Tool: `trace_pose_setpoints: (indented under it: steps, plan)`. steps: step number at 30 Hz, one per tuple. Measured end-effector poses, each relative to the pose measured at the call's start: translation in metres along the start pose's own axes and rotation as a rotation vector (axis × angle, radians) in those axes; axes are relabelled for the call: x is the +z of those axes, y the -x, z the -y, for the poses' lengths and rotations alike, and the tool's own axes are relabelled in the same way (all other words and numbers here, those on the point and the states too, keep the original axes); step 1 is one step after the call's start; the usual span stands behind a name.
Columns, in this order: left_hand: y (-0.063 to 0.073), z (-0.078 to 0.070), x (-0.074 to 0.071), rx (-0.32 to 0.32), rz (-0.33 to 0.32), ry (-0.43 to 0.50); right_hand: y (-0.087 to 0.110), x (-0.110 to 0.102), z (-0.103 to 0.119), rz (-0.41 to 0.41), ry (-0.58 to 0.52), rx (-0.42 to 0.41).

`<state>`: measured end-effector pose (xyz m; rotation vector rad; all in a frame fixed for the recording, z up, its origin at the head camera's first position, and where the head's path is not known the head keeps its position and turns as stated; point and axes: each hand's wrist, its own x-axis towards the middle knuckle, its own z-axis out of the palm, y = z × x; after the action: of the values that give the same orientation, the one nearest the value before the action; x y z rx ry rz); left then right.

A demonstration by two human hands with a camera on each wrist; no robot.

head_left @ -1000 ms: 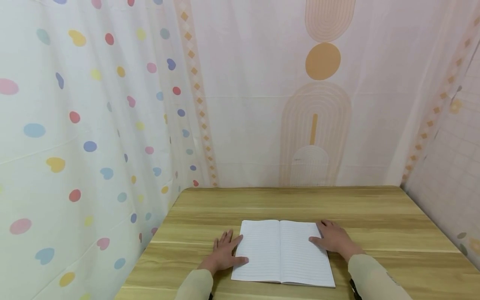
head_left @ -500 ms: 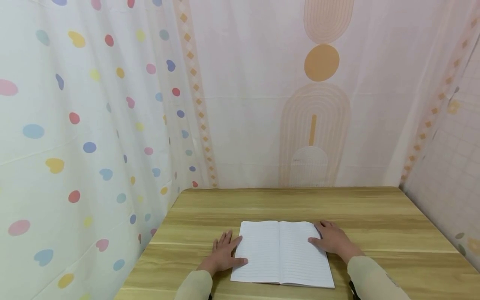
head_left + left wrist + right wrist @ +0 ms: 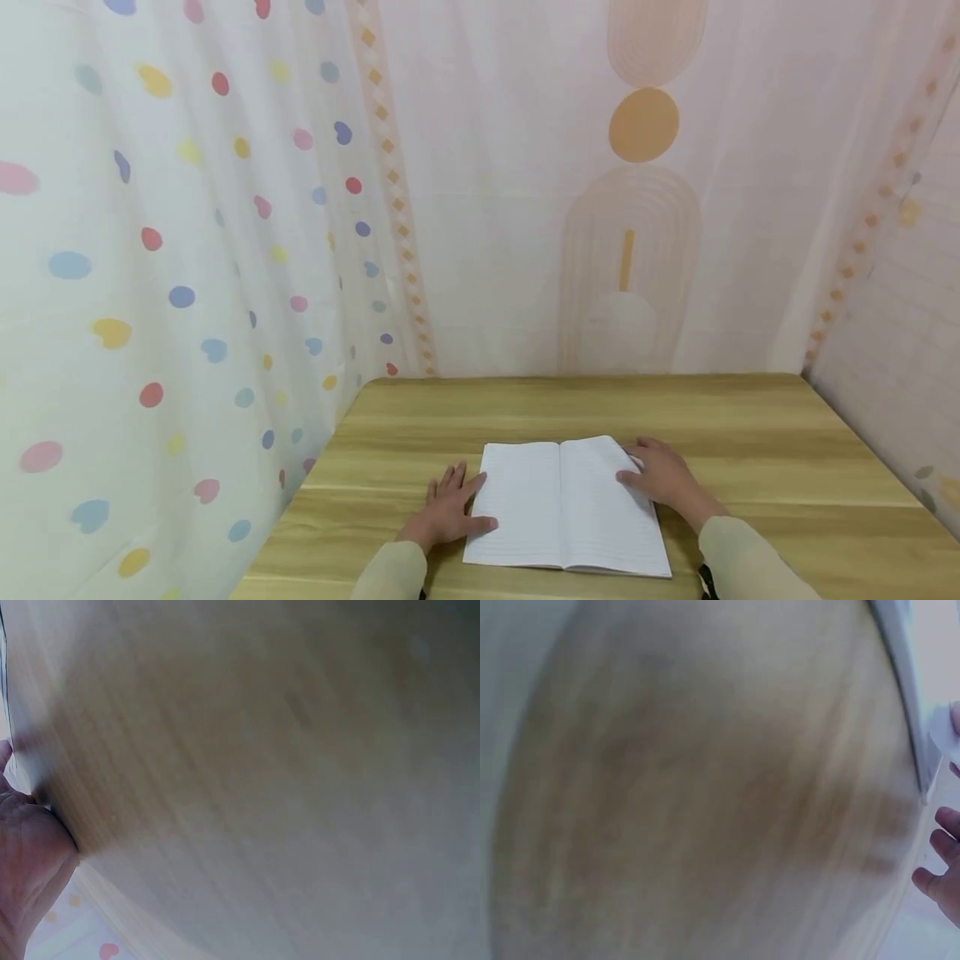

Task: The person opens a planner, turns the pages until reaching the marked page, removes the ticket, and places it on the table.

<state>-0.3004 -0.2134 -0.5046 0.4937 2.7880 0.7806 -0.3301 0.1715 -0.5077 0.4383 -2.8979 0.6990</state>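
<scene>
An open lined notebook point(image 3: 525, 500) lies flat on the wooden table, its two white pages facing up. My left hand point(image 3: 447, 508) rests at its left edge, fingers spread, with the thumb on the left page. At the right edge my right hand point(image 3: 663, 477) pinches the right page point(image 3: 600, 492) near its upper corner, and that page bows up a little off the ones beneath. The left wrist view has part of my left hand point(image 3: 34, 855) at its edge. Fingers of my right hand point(image 3: 945, 862) and the notebook's edge point(image 3: 907, 682) show in the right wrist view.
The wooden table point(image 3: 585, 404) extends beyond the notebook on every visible side. A dotted curtain point(image 3: 187, 292) hangs at the left, and a patterned curtain point(image 3: 487, 208) hangs behind the table's far edge. Another pale curtain point(image 3: 900, 350) runs along the right.
The upper corner of the right page has risen and bent inward, with the fingers of my right hand shifting at it. My left hand has stayed in place.
</scene>
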Motion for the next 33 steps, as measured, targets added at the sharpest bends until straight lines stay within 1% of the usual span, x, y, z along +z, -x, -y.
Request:
trace_pose_setpoints:
  steps: [6,11,15,22,24,27,33]
  plan:
    - [0.000,0.000,0.002,0.003,-0.007,0.006,0.000,-0.003,0.005,-0.038,-0.131,0.044]
    - [0.001,-0.003,0.000,-0.007,-0.001,0.006,-0.001,-0.006,0.010,-0.012,-0.289,0.141]
    - [0.000,-0.001,0.001,-0.010,0.009,0.002,-0.001,-0.009,0.014,0.007,-0.393,0.188]
    - [-0.001,0.002,0.002,-0.009,0.014,0.009,0.005,-0.017,0.019,0.018,-0.543,0.184]
    - [-0.002,0.002,0.002,-0.006,0.019,0.004,0.006,-0.020,0.021,0.005,-0.572,0.186]
    - [-0.002,0.001,0.003,-0.004,0.020,0.000,0.006,-0.024,0.024,-0.008,-0.656,0.202]
    - [-0.001,0.001,0.002,0.002,0.008,-0.006,0.003,-0.027,0.034,-0.034,-0.753,0.196]
